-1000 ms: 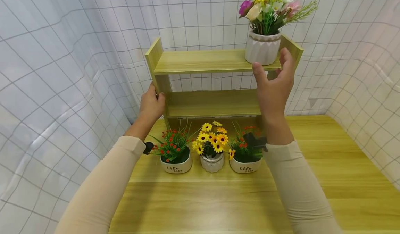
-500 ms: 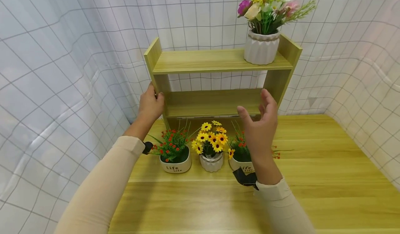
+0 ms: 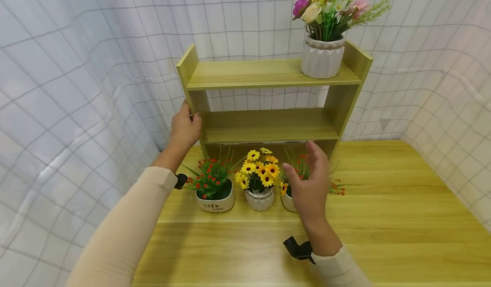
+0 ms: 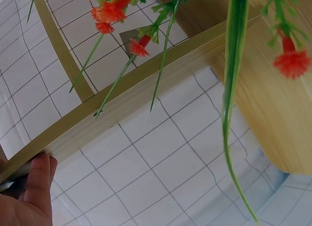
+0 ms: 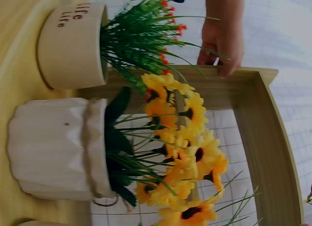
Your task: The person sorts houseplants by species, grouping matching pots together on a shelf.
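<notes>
My left hand (image 3: 186, 127) grips the left side panel of a wooden shelf (image 3: 245, 87); its fingers (image 4: 40, 184) lie against the panel's outer face in the left wrist view. My right hand (image 3: 311, 189) has its thumb and fingers spread apart, with nothing between them. It covers much of the right-hand pot of red flowers (image 3: 288, 201); whether it touches that pot I cannot tell. Beside it stands a white pot of yellow flowers (image 5: 53, 148), then an oval "Life" pot of red flowers (image 3: 215, 202). Another white pot (image 3: 323, 59), with mixed flowers, stands on the top board's right end.
The shelf's middle board (image 3: 268, 127) lies below the top one. All stands on a wooden table (image 3: 406, 219), whose right part extends past the shelf. A white gridded curtain (image 3: 245, 23) hangs behind and on both sides. Black straps are on both wrists.
My right hand has come down from beside the mixed-flower pot, past the middle board, to the front of the right red-flower pot. The left hand keeps its grip on the panel.
</notes>
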{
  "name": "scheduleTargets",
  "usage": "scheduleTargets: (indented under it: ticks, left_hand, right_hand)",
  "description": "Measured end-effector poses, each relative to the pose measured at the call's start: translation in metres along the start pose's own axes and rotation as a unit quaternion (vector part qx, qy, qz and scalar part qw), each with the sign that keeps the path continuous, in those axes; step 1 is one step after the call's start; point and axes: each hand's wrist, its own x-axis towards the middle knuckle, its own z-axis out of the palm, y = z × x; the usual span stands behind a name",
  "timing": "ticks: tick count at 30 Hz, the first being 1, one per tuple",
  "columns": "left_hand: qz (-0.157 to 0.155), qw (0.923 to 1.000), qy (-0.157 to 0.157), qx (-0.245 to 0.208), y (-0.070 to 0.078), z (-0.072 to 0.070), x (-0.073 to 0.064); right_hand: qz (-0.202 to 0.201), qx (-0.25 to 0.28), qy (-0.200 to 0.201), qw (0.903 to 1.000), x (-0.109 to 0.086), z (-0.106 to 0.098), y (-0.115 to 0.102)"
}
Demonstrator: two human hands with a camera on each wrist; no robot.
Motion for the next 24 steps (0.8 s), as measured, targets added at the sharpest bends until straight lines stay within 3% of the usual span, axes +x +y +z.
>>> scheduleTargets:
  ticks: [4,9,24]
  left_hand:
    - [0.004,1.0000,0.007,0.006,-0.001,-0.001,0.000]
    - [0.003,0.9999,0.005,0.012,0.000,-0.001,0.001]
    - [0.007,0.9999,0.004,0.010,-0.001,0.000,-0.001]
  right_hand:
    - [0.001,0.005,-0.005,1.0000,-0.011,-0.001,0.020]
    - [0.012,0.018,0.000,0.9998,-0.025,-0.001,0.027]
    - [0.029,-0.010,-0.015,0.9994,-0.061,0.005,0.043]
